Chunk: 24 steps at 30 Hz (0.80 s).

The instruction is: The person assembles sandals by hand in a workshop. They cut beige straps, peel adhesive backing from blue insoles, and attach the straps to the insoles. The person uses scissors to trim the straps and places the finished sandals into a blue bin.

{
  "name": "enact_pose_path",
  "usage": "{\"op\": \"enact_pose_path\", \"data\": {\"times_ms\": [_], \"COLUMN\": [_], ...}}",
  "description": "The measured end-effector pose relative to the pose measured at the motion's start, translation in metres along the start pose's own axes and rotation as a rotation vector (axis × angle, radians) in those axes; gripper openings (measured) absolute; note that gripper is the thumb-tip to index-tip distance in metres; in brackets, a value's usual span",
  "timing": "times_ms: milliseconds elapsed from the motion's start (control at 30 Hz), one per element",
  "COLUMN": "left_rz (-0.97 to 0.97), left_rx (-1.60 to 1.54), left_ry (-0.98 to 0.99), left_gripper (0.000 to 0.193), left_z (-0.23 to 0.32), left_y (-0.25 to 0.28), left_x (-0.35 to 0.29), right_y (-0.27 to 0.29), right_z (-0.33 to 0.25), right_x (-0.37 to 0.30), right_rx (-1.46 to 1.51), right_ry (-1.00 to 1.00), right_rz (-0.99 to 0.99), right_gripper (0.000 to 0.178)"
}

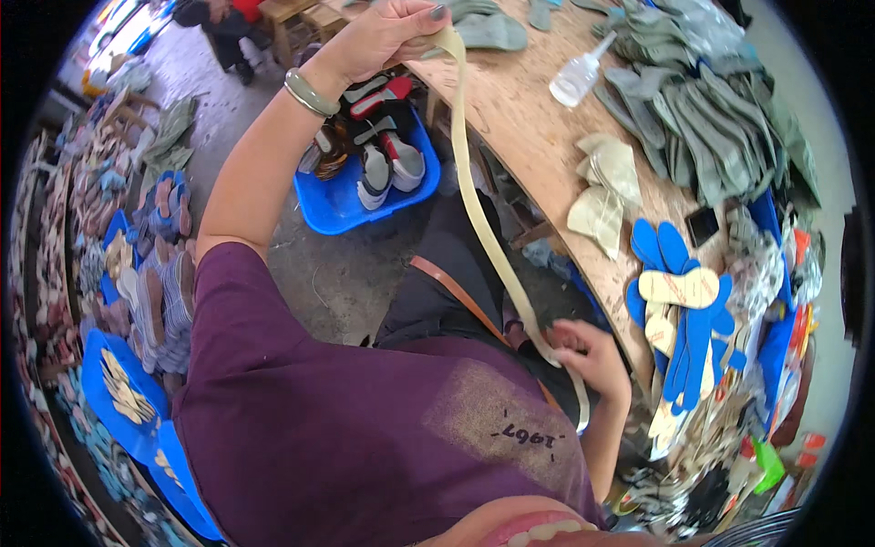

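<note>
My left hand point(383, 36) pinches the top end of a long cream strip point(483, 210), raised beside the worktop point(529, 137); my right hand point(588, 356) grasps its lower part near my lap.

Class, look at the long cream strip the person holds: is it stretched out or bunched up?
Stretched out. The cream strip runs in one long line from the raised left hand down to the right hand; its tail hangs below.

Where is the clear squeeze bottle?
In the head view, the bottle lies on its side on the wooden table, upper right, beside the pile of grey-green insoles.
</note>
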<state>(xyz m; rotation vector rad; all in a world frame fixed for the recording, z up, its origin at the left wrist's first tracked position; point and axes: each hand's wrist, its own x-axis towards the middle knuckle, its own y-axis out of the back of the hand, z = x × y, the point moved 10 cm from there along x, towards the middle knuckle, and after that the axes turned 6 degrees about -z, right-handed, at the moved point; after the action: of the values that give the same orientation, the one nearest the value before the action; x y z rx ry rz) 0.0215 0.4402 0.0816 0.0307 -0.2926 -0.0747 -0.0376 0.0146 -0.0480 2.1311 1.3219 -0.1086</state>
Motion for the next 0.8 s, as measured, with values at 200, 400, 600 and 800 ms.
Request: {"op": "enact_pose_path", "data": {"times_ms": [200,400,600,800], "left_rz": [-0.471,-0.648,-0.937,-1.001], "left_rx": [0.769,0.708,0.036,-0.318], "left_ry": [-0.058,-0.244,0.011,0.131], "left_gripper": [0.033,0.026,0.047,0.044], "left_z": [0.043,0.035,-0.036,-0.065], "left_y": [-0.181,-0.285,-0.350,-0.394], "left_x": [0.043,0.024,-0.006,-0.009], "right_y": [0.067,0.072,0.043,0.002], "right_z": [-0.132,-0.096,-0.063,-0.007], "right_x": [0.043,0.021,-0.069,-0.108], "right_rx": [0.027,0.150,0.221,0.659], "right_ry": [0.379,0.334,0.234,0.006], "right_rz": [0.478,0.494,0.615,0.527], "right_gripper": [0.065,0.034,0.025,0.022]}}
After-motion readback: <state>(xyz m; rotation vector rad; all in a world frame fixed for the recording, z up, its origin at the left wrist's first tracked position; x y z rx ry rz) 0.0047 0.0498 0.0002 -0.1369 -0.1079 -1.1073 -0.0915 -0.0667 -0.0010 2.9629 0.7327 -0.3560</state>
